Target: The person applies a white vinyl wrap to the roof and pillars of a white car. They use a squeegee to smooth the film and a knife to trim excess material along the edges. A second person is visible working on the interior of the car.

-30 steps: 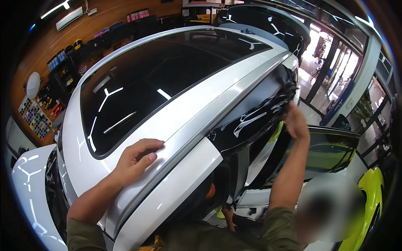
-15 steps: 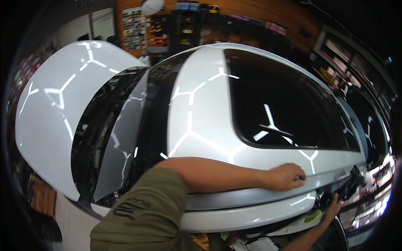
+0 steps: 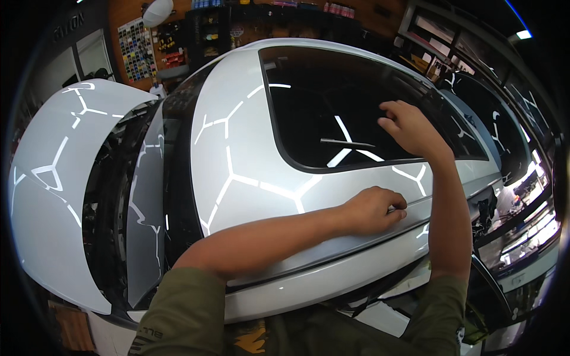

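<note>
Presently, a slim, pen-like tool (image 3: 348,143) lies on the dark glass roof panel (image 3: 314,107) of a white car, near the panel's edge on the person's side. Its long axis runs left to right, roughly along the car's length. The right hand (image 3: 411,128) is the nearer of the two: it appears raised over the glass, thumb and forefinger apart with nothing visible between them. From those fingers, the tool lies to the left and toward the person, its right end closest. The left hand (image 3: 374,210) is at the white roof panel (image 3: 255,202), nearer the person than the tool, fingers curled; whether they are clamped on anything cannot be told.
</note>
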Demonstrator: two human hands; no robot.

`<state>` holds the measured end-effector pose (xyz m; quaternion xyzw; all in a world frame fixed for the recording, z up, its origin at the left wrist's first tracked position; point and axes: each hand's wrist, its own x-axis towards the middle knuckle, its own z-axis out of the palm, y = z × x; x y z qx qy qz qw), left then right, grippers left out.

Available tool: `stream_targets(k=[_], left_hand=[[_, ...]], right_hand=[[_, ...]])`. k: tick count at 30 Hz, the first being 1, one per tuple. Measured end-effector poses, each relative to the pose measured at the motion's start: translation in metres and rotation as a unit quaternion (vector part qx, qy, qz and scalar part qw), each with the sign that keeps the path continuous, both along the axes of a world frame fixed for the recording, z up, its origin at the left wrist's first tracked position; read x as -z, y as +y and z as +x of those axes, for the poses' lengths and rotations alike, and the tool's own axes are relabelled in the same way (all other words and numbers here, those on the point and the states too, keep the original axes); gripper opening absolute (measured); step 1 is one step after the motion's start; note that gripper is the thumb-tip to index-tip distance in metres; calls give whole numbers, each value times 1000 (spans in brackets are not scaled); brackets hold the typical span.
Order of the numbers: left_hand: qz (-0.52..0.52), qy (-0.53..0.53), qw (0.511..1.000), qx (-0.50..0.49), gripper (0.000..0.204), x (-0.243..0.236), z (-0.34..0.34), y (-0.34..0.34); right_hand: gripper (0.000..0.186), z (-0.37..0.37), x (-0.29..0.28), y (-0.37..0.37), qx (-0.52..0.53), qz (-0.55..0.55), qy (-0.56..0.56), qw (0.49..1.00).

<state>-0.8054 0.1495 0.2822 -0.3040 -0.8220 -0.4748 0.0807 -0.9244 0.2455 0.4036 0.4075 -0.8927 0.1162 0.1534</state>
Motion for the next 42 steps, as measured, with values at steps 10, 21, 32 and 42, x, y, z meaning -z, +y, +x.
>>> stream_targets(k=[10, 21, 32, 42], left_hand=[[-157, -23, 987, -28, 34, -8, 36, -22], [-105, 19, 994, 17, 30, -1, 39, -32], [-23, 116, 973, -197, 20, 5, -2, -79], [-173, 50, 972, -153, 36, -8, 9, -75]], right_hand=[[38, -82, 12, -72, -33, 152, 39, 987], [20, -57, 51, -80, -203, -89, 187, 957], [21, -23, 82, -92, -298, -32, 153, 942], [19, -46, 79, -79, -269, -31, 155, 950]])
